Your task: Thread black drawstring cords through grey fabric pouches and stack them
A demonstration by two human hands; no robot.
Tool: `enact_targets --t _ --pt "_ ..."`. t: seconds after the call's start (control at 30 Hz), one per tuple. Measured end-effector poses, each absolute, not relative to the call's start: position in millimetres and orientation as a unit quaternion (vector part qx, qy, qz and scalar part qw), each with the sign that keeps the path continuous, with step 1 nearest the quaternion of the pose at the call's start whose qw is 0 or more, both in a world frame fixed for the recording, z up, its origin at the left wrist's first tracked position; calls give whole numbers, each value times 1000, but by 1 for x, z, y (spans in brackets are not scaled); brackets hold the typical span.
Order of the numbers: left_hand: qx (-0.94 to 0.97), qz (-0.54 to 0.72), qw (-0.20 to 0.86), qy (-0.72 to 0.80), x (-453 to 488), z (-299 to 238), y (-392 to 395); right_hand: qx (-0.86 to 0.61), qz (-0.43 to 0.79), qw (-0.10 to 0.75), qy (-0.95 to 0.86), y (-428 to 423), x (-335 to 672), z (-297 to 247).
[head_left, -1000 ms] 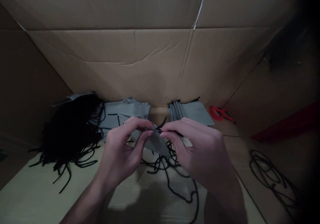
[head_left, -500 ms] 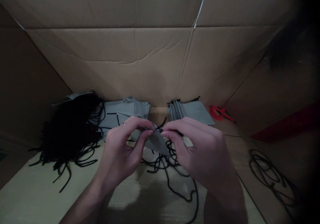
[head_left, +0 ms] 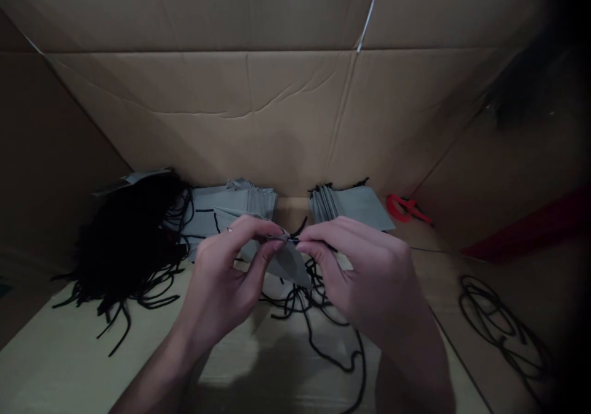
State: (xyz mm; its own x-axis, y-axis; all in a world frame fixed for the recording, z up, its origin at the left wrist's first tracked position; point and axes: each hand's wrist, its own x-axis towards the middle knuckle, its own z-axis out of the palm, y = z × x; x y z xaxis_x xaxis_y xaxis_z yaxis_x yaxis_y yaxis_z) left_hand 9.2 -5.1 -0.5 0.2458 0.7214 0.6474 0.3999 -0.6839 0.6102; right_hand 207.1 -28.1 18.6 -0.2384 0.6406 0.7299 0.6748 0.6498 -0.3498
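Observation:
Between my two hands is a grey fabric pouch (head_left: 292, 265), its upper edge pinched by the thumb and forefinger of my left hand (head_left: 231, 272). My right hand (head_left: 364, 272) is closed at the same edge, its fingertips gripping a small dark piece, which looks like the end of a black cord. A short black cord end (head_left: 301, 224) sticks up between the hands. Exactly how cord and pouch meet is hidden by the fingertips. Loose black cords (head_left: 318, 346) trail on the table below.
A heap of black cords (head_left: 133, 247) lies at left. Grey pouches are stacked behind my left hand (head_left: 221, 198) and at back right (head_left: 362, 207). Red-handled scissors (head_left: 401, 209) rest beside the right stack. A coiled black cord (head_left: 494, 321) lies far right. Cardboard walls (head_left: 194, 81) enclose the table (head_left: 69, 352).
Almost nothing differs. Both hands keep their pinch on the pouch and cord, with the right hand shifted very slightly left.

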Motion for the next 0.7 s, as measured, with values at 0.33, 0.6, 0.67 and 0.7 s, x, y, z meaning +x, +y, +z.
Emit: enact_targets --t 0.33,0.6,0.67,0.7 --pt "780 488 152 361 9 0 -6 -426 -24 440 -790 -29 207 18" --pt "776 487 157 369 8 2 -5 -415 -19 451 -790 -28 208 19" --pt "775 488 156 369 8 1 -6 -417 -17 449 -790 -28 208 19" --pt "775 490 155 367 8 1 -6 -417 -17 448 -790 -28 208 19"
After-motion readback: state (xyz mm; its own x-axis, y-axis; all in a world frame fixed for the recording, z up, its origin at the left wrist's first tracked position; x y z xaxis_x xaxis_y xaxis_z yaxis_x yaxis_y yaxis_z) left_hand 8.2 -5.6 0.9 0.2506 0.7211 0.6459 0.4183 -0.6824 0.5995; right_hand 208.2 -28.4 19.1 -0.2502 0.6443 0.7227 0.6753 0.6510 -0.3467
